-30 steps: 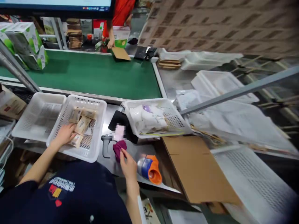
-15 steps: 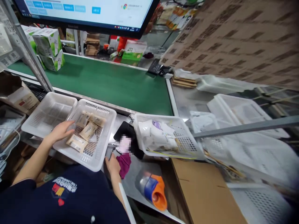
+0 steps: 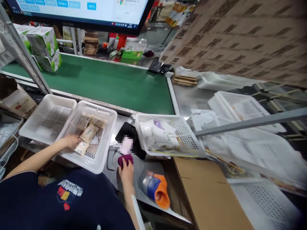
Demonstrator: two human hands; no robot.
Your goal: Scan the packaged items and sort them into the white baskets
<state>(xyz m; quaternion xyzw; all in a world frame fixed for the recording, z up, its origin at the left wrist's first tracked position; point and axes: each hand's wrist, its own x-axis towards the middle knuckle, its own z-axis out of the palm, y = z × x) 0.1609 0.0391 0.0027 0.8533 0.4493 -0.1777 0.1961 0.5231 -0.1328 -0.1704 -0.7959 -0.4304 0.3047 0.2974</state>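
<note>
My left hand (image 3: 71, 141) reaches into a white perforated basket (image 3: 105, 150) and grips a tan sachet (image 3: 81, 148) among several tan sachets (image 3: 89, 133). My right hand (image 3: 126, 171) rests on the steel bench with its fingers closed over a purple cloth (image 3: 124, 158). A grey handheld scanner (image 3: 110, 158) lies just left of that hand. A black pad (image 3: 127, 132) sits beyond the cloth.
An empty white basket (image 3: 48, 116) stands at the left, and another (image 3: 189, 140) with white packets at the right. An orange and blue tape dispenser (image 3: 155, 188), flat cardboard (image 3: 211, 191), a green conveyor (image 3: 100, 83), green-white boxes (image 3: 43, 48) and a monitor (image 3: 79, 12) surround the bench.
The view tilted up and the monitor came into sight. My right hand went to the scanner's side and came back onto the purple cloth. My left hand stayed in the sachet basket.
</note>
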